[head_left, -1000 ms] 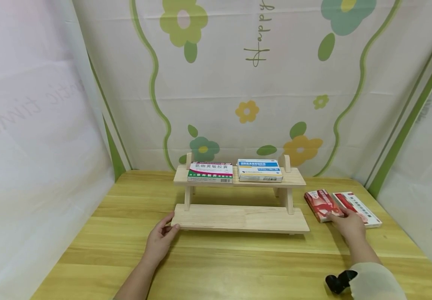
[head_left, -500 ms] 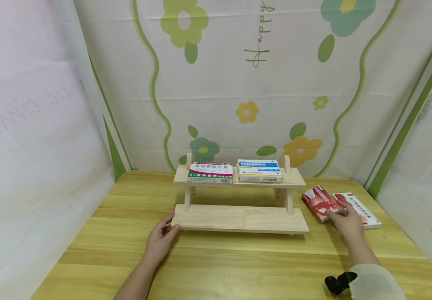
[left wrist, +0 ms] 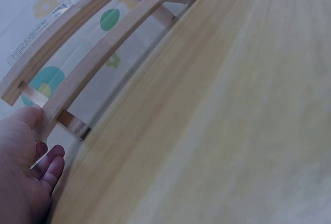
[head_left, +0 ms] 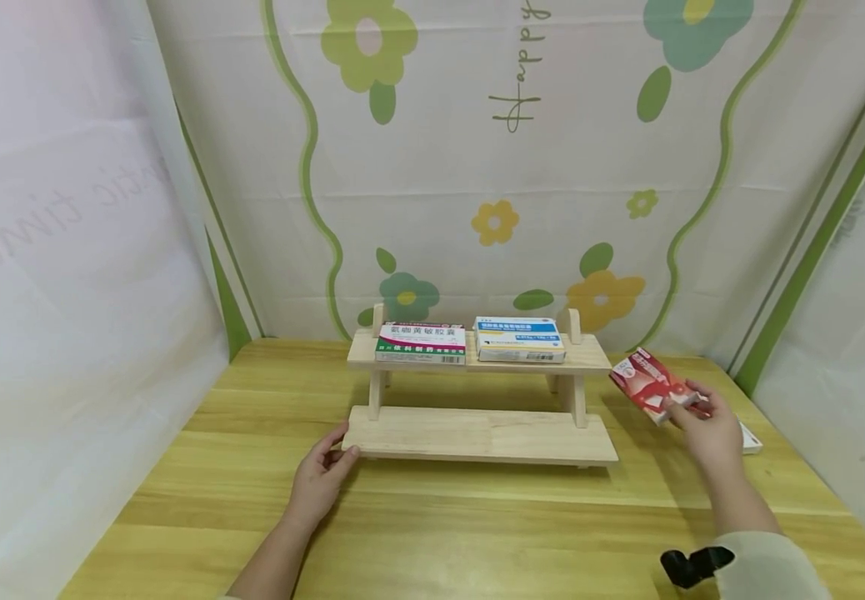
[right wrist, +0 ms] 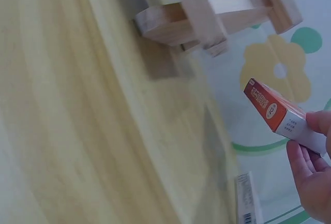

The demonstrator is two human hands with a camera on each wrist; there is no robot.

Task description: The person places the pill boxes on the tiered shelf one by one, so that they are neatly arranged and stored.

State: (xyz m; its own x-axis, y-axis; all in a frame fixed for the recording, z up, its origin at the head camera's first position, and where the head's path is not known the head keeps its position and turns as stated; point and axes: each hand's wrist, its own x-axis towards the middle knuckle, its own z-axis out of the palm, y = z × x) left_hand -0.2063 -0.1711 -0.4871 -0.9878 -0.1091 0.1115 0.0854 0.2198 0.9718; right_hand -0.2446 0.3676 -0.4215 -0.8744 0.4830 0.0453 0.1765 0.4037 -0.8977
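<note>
My right hand [head_left: 713, 433] pinches a red-and-white medicine box [head_left: 644, 382] by its near end, thumb on one side and fingers on the other. In the right wrist view this medicine box [right wrist: 274, 107] is held above the table, tilted. At the left end of a two-tier wooden display rack [head_left: 477, 435], my left hand [head_left: 318, 483] grips the lower shelf. In the left wrist view the thumb of that hand [left wrist: 23, 167] lies on the shelf's edge, with several fingers curled below. A second, white medicine box [head_left: 752, 438] lies on the table, mostly hidden behind my right hand.
On the rack's upper shelf lie a green, white and purple medicine box [head_left: 421, 343] and a blue-and-white one [head_left: 520, 340], side by side. The rack stands on a wooden table [head_left: 432, 533]. Patterned curtains [head_left: 440, 167] close off the back and both sides.
My right hand has lifted the red-and-white medicine box off the table, away from the white box, and tilted it. My left hand has stayed at the rack's end.
</note>
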